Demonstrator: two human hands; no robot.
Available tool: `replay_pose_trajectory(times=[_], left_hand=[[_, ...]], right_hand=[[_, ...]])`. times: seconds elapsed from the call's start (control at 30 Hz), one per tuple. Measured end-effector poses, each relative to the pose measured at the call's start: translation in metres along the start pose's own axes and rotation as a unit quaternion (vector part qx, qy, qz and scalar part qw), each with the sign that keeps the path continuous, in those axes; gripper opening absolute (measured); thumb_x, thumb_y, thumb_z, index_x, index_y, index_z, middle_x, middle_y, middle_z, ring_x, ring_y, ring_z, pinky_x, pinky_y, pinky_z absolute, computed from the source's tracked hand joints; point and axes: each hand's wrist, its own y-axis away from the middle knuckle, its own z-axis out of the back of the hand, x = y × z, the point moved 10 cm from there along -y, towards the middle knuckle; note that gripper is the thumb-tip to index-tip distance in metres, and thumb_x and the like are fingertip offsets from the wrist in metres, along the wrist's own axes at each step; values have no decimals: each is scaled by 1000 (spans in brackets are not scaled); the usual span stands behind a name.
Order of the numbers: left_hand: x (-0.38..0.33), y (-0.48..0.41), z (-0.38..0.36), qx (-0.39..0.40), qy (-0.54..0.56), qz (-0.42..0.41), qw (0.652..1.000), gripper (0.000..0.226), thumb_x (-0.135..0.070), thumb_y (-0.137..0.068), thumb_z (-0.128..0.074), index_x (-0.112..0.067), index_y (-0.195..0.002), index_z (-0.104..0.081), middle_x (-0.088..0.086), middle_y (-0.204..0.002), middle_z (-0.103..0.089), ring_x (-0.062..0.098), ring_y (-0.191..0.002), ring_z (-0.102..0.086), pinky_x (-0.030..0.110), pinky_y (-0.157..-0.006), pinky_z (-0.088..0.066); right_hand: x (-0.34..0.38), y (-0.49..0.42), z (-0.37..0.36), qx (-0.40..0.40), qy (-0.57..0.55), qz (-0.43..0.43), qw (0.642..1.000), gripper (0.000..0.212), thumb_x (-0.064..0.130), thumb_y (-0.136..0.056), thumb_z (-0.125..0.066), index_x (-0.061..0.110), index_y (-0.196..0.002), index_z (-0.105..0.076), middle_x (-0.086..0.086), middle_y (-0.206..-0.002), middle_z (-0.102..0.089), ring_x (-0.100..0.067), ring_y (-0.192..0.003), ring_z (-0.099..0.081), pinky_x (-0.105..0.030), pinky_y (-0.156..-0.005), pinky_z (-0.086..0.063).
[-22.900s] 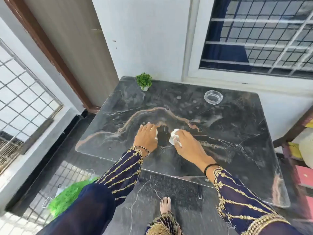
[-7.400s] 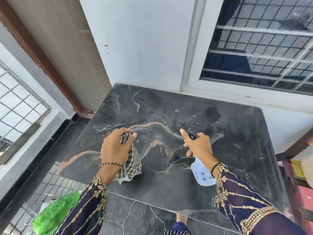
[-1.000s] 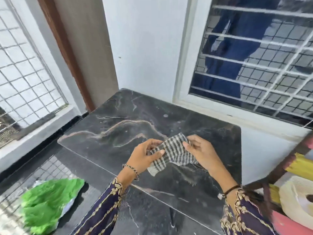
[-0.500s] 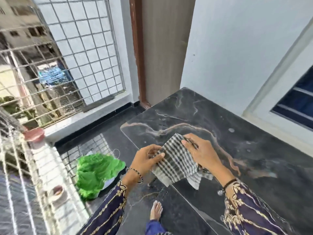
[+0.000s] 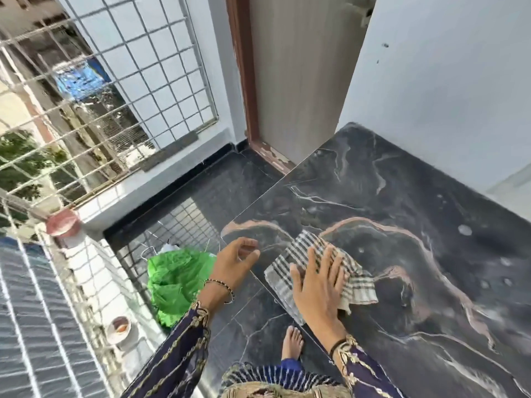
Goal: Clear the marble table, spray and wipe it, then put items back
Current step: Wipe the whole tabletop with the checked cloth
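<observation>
Nearest the camera, a bare foot is being planted on the dark floor tiles just below the near corner of the marble table, between 2 embroidered navy sleeves.

The right hand is being pressed palm-down, fingers spread flat, on a checked cloth. Nothing is being gripped by it; the cloth is merely being pinned to the tabletop. The cloth is being kept at the table's near-left corner, with 1 edge hanging slightly over the table's rim and a crumpled flap lying to the right of the hand.

The left hand is being held in the air just off the table's left edge, close to the cloth but not touching it. Its fingers are loosely curled and half open, and nothing is being held in them. A thin bangle is being worn on that wrist.

On the floor left of the table, a green plastic bag is lying beside a white railing.

Further along the tabletop, scattered water droplets are being shown on the dark veined surface.

Beyond the table's far-left corner, a wooden door frame is being met by a grey wall, with a metal window grille to its left.
</observation>
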Motion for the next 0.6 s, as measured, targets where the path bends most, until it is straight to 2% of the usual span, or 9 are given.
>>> replay_pose_trajectory(times=[0.07, 0.17, 0.23, 0.3, 0.37, 0.47, 0.53, 0.6], left_hand=[[3, -14, -3, 12, 21, 16, 1000, 15, -16, -88, -66, -18, -102, -70, -4, -98, -72, 7, -86, -65, 18, -82, -50], [10, -33, 0, 12, 43, 29, 999, 14, -14, -88, -66, -18, -100, -71, -8, -93, -70, -3, -81, -62, 1, -71, -44], [14, -47, 7, 7, 50, 35, 998, 12, -11, -88, -65, -16, -98, -71, -8, -89, -68, -9, -76, -59, -3, -67, -40], [17, -58, 15, 9, 58, 37, 998, 12, -10, -88, -64, -15, -97, -70, -3, -91, -70, -1, -78, -62, 1, -70, -43], [24, -74, 24, 29, 64, 34, 997, 13, -11, -89, -63, -18, -97, -71, -2, -94, -73, 9, -86, -67, 11, -78, -47], [28, -86, 36, 44, 72, 25, 996, 14, -11, -89, -62, -20, -95, -71, -3, -91, -73, 13, -87, -67, 23, -78, -53], [31, -94, 47, 53, 72, 15, 996, 14, -10, -90, -61, -17, -97, -71, 0, -90, -74, 15, -85, -67, 33, -81, -55], [33, -100, 59, 59, 65, -2, 996, 14, -10, -91, -61, -17, -98, -70, 0, -92, -74, 16, -87, -69, 36, -85, -56]], right_hand=[[6, -2, -8, -8, -4, -39, 999, 86, 70, -92, -4, 22, -162, -14, -29, -167, -7, -54, -153, -4, -63, -123, -5], [10, -16, -21, 22, 17, -95, 995, 90, 77, -85, 5, 29, -162, 3, -31, -166, 7, -58, -151, 7, -65, -123, 0], [10, -24, -24, 15, 36, -115, 993, 89, 76, -87, 3, 29, -163, 0, -30, -167, 6, -56, -152, 7, -64, -123, 0], [9, -26, -22, -16, 38, -124, 991, 85, 74, -92, -11, 27, -163, -11, -29, -167, -5, -54, -153, -3, -63, -124, -5], [14, -31, -25, -48, 41, -128, 990, 78, 69, -97, -23, 26, -162, -22, -27, -167, -15, -52, -153, -10, -62, -124, -9], [28, -51, -25, -89, 48, -100, 990, 63, 54, -103, -29, 27, -159, -33, -21, -168, -20, -46, -155, -14, -60, -124, -14], [48, -71, -26, -109, 49, -82, 989, 57, 48, -105, -31, 29, -158, -35, -17, -169, -21, -43, -155, -15, -57, -125, -13], [79, -87, -29, -117, 52, -56, 990, 55, 46, -105, -33, 31, -158, -35, -15, -168, -23, -43, -155, -17, -55, -126, -12]])
